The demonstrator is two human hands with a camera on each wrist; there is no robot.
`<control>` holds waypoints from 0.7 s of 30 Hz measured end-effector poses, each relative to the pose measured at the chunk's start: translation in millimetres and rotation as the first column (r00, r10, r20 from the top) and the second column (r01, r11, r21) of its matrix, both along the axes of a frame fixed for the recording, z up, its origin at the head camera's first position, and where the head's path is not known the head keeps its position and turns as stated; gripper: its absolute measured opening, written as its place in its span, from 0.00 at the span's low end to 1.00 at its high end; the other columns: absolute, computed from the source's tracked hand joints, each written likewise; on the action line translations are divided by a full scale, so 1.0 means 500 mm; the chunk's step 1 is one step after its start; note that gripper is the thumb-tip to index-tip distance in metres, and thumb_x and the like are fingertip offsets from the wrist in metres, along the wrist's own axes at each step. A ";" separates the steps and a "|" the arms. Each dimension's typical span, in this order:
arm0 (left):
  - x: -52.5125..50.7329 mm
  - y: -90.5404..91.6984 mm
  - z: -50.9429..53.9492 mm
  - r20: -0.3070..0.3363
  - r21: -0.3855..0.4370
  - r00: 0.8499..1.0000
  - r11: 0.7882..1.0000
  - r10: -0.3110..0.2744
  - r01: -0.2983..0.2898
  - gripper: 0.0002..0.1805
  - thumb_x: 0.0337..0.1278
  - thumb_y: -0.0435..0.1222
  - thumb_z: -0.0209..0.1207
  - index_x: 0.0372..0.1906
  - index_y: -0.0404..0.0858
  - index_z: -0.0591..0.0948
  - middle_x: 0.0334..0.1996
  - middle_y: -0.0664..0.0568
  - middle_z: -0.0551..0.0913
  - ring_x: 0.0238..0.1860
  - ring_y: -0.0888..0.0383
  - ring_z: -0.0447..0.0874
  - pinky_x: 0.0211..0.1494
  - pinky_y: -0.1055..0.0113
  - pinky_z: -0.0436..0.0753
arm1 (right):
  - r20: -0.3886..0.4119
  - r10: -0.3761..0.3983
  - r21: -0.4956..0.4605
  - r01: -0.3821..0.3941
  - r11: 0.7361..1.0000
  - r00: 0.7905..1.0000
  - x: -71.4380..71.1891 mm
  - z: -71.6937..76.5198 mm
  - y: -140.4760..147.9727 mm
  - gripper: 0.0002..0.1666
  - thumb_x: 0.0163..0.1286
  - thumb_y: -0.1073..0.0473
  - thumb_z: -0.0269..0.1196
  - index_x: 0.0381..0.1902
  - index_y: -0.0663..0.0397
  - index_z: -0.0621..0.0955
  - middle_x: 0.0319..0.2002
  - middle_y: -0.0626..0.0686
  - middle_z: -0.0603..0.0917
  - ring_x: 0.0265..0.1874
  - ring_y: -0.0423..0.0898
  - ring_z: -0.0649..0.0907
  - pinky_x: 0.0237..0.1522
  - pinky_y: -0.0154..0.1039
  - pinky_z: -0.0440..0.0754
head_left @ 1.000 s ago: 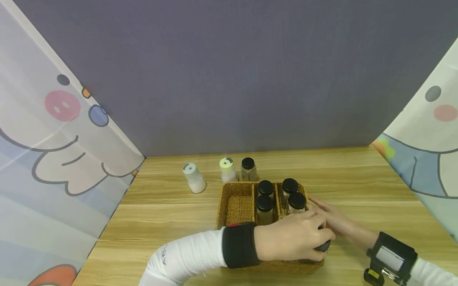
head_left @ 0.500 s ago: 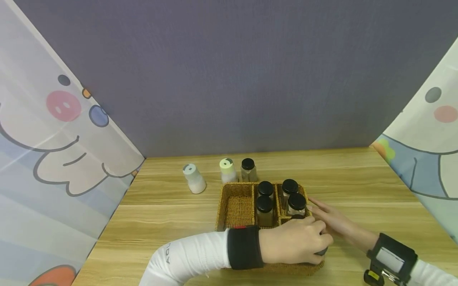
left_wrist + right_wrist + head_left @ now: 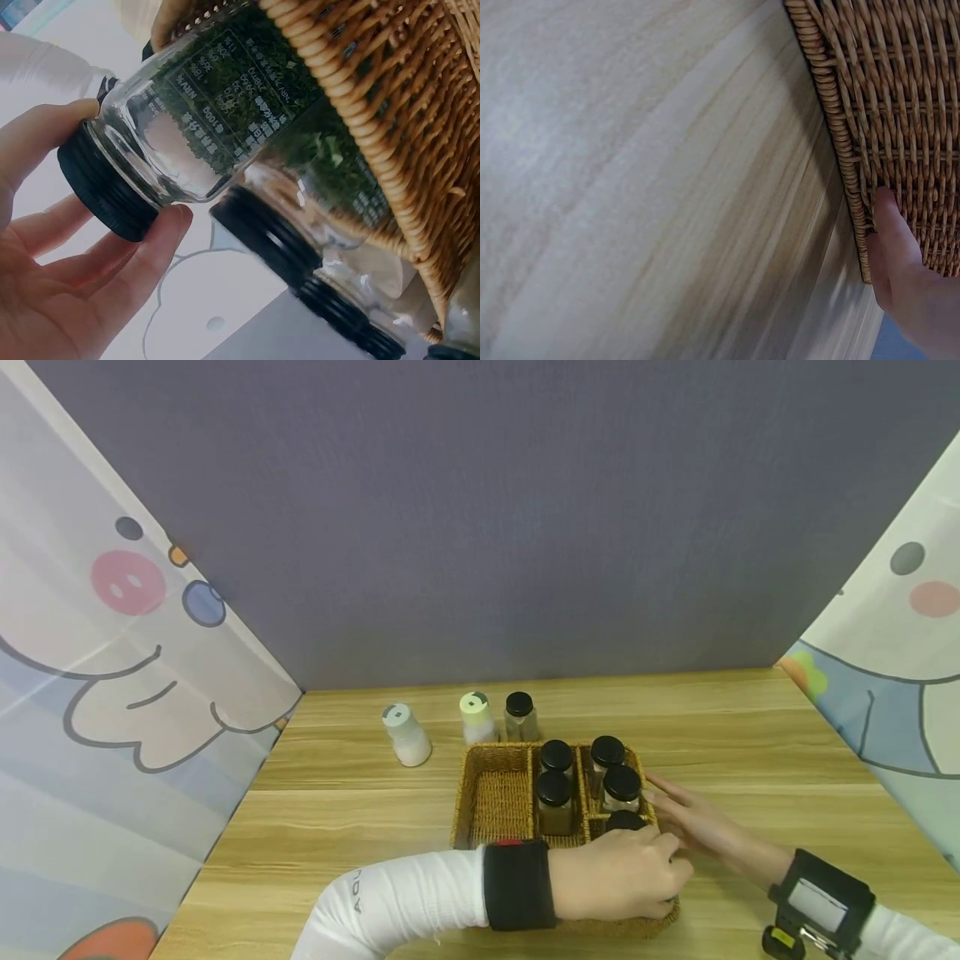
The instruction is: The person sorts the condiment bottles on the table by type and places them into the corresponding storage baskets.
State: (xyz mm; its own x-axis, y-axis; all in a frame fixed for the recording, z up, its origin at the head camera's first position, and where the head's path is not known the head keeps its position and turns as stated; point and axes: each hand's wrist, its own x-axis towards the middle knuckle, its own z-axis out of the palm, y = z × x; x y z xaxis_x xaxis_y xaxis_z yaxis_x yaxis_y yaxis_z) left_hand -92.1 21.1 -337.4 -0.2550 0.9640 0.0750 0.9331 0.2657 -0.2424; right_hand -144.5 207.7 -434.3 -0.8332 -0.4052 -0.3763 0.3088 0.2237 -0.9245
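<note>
Wooden table (image 3: 337, 827) bears at lower centre the basket (image 3: 501, 802), where your right hand (image 3: 703, 820), fingers nearly straight, touches, perhaps for steadiness, while your left hand (image 3: 618, 872) pinches a jar (image 3: 202, 112) by its lid (image 3: 105, 184).

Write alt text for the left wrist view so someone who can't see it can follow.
A left hand pinches the black lid of a clear, printed jar holding dark green flakes. More black-lidded jars line up beyond it, along the wall of a woven basket.
</note>
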 end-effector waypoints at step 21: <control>0.008 -0.002 -0.028 -0.068 -0.082 0.997 0.996 -0.032 0.027 0.04 0.58 0.37 0.51 0.35 0.47 0.77 0.30 0.60 0.75 0.27 0.68 0.73 0.26 0.83 0.73 | 0.014 -0.001 -0.043 0.001 0.999 1.000 -0.003 -0.004 0.001 0.40 0.69 0.47 0.45 0.69 0.55 0.40 0.64 0.72 0.42 0.59 0.66 0.59 0.48 0.49 0.76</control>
State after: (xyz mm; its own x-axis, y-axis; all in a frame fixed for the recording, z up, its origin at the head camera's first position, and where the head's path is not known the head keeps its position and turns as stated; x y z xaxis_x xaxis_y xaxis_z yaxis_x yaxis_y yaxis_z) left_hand -88.3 20.1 -351.4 -0.2234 0.9746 0.0131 0.9204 0.2153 -0.3265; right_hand -146.0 208.4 -436.4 -0.8284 -0.4205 -0.3701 0.3217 0.1839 -0.9288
